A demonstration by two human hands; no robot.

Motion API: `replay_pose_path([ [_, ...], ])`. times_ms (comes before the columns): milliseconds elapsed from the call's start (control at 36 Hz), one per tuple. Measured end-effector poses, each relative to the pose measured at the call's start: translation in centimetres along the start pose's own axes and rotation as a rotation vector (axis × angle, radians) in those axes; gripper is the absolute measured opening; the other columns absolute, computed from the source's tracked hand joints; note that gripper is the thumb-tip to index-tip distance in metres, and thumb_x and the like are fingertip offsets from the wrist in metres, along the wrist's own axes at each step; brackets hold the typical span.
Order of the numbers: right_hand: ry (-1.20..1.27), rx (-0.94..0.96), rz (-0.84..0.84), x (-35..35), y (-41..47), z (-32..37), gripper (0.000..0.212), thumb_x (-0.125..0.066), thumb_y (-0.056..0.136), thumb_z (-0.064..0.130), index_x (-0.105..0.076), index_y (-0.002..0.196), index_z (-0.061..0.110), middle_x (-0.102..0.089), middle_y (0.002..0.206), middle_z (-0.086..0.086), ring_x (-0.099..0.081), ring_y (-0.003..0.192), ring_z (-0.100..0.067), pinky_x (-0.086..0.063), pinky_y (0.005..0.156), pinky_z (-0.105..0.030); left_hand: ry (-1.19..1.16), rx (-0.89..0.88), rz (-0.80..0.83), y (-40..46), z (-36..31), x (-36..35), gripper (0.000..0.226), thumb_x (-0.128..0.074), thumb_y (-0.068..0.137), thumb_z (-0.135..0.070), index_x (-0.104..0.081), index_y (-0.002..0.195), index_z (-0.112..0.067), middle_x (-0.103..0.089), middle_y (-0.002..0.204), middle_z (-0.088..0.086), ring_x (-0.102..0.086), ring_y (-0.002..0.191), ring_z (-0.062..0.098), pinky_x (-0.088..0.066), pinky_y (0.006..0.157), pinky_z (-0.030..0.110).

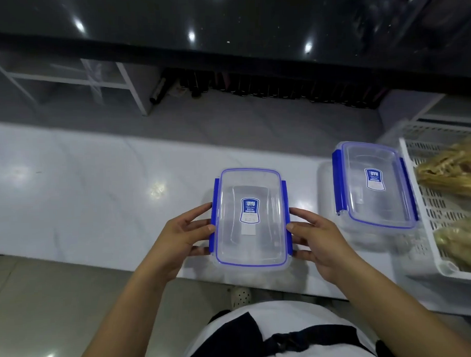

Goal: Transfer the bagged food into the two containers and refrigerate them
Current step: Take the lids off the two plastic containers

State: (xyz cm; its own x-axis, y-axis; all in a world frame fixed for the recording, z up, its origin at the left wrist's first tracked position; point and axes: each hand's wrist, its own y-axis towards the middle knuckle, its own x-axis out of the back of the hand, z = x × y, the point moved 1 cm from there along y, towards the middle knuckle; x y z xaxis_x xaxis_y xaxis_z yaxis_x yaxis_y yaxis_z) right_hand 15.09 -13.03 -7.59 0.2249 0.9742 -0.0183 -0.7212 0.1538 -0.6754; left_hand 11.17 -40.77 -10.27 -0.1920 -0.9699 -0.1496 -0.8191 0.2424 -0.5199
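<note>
On the white counter (82,189), near its front edge | left hand (181,235) grips the near container (250,218) by its left blue clasp | right hand (318,238) grips the right clasp; lid on | second container (374,185), lidded, further right | white crate (428,225) holding bagged food (453,173).

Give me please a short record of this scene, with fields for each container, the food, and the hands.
near container: on the white counter, lid on, looks empty
far container: lid on, beside the basket
bagged food: two bags in the white basket, not yet transferred
left hand: grips the near container's left blue clip
right hand: grips its right blue clip
</note>
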Motion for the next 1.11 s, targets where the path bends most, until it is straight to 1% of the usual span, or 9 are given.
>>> replay_pose_path([
  [250,0.177,-0.071,-0.01,2.2,-0.8,-1.1,0.029,-0.058,0.098,0.004,-0.068,0.119,0.022,-0.078,0.095,-0.012,-0.076,0.075,-0.024,-0.059,0.06,-0.033,-0.079,0.062,0.069,0.4,0.4,-0.5,0.044,-0.061,0.097,-0.006,-0.063,0.134,-0.03,-0.074,0.118,0.012,-0.074,0.098,0.028,-0.062,0.076,0.038],
  [361,0.035,0.011,-0.086,2.4,-1.5,-1.7,0.036,-0.056,0.098,0.005,-0.063,0.126,0.026,-0.076,0.106,-0.003,-0.074,0.085,-0.017,-0.06,0.074,-0.036,-0.046,0.027,-0.166,0.2,0.3,-0.9,0.042,-0.058,0.1,-0.006,-0.06,0.137,-0.024,-0.069,0.127,0.007,-0.074,0.1,0.023,-0.062,0.073,0.036],
  [444,-0.181,0.198,-0.171,2.3,-2.2,-1.6,0.042,-0.064,0.096,0.018,-0.059,0.133,0.036,-0.063,0.129,0.007,-0.062,0.109,-0.005,-0.052,0.079,-0.019,0.274,-0.114,-0.345,-0.5,-0.1,-1.6,0.043,-0.063,0.099,-0.023,-0.057,0.138,-0.038,-0.057,0.142,-0.009,-0.058,0.123,0.012,-0.05,0.093,0.031],
  [500,-0.296,0.331,-0.114,2.1,-2.9,-1.1,0.055,-0.071,0.092,0.026,-0.051,0.14,0.043,-0.056,0.138,0.017,-0.053,0.12,0.003,-0.047,0.088,-0.016,0.396,-0.216,-0.309,-1.3,-0.6,-2.7,0.045,-0.066,0.097,-0.032,-0.053,0.135,-0.053,-0.055,0.135,-0.026,-0.053,0.121,-0.002,-0.044,0.091,0.019],
  [583,-0.642,0.433,0.122,1.2,-3.2,-0.3,0.099,-0.079,0.071,0.054,-0.018,0.149,0.061,-0.029,0.151,0.036,-0.028,0.139,0.012,-0.034,0.112,-0.03,0.441,-0.261,-0.151,-2.0,-0.9,-4.7,0.057,-0.071,0.092,-0.033,-0.044,0.126,-0.069,-0.048,0.124,-0.048,-0.046,0.111,-0.028,-0.04,0.088,0.007],
  [667,-1.135,0.448,0.169,0.6,-2.8,-0.6,0.126,-0.074,0.059,0.073,0.018,0.144,0.064,0.0,0.167,0.013,0.007,0.153,-0.011,-0.011,0.123,-0.044,0.654,-0.277,-0.029,-2.4,-0.7,-6.3,0.087,-0.079,0.084,-0.037,-0.025,0.151,-0.05,-0.032,0.15,-0.033,-0.036,0.13,-0.017,-0.03,0.107,0.014],
  [778,-1.246,0.51,0.151,0.4,-1.7,-1.9,0.128,-0.066,0.06,0.078,0.03,0.143,0.057,0.007,0.168,0.003,0.015,0.153,-0.017,0.0,0.121,-0.042,0.926,-0.281,0.065,-2.6,0.0,-6.5,0.128,-0.089,0.067,-0.046,0.001,0.157,-0.048,0.003,0.166,-0.02,-0.007,0.15,0.001,-0.019,0.121,0.027],
  [917,-1.294,0.566,0.132,0.8,-0.8,-2.8,0.125,-0.065,0.07,0.071,0.04,0.135,0.052,0.017,0.167,0.003,0.026,0.15,-0.017,0.007,0.121,-0.04,0.938,-0.256,0.067,-2.8,0.4,-6.1,0.131,-0.09,0.066,-0.041,0.005,0.155,-0.051,0.007,0.167,-0.017,-0.002,0.153,0.005,-0.02,0.125,0.037],
  [1111,-1.28,0.64,0.079,0.1,-1.6,-2.4,0.115,-0.041,0.069,0.077,0.043,0.14,0.043,0.037,0.16,-0.001,0.039,0.145,-0.019,0.01,0.122,-0.044,0.995,-0.269,0.001,-3.9,-0.5,-6.2,0.124,-0.086,0.067,-0.043,-0.001,0.158,-0.042,-0.002,0.169,-0.01,-0.003,0.155,0.01,-0.02,0.124,0.042],
])
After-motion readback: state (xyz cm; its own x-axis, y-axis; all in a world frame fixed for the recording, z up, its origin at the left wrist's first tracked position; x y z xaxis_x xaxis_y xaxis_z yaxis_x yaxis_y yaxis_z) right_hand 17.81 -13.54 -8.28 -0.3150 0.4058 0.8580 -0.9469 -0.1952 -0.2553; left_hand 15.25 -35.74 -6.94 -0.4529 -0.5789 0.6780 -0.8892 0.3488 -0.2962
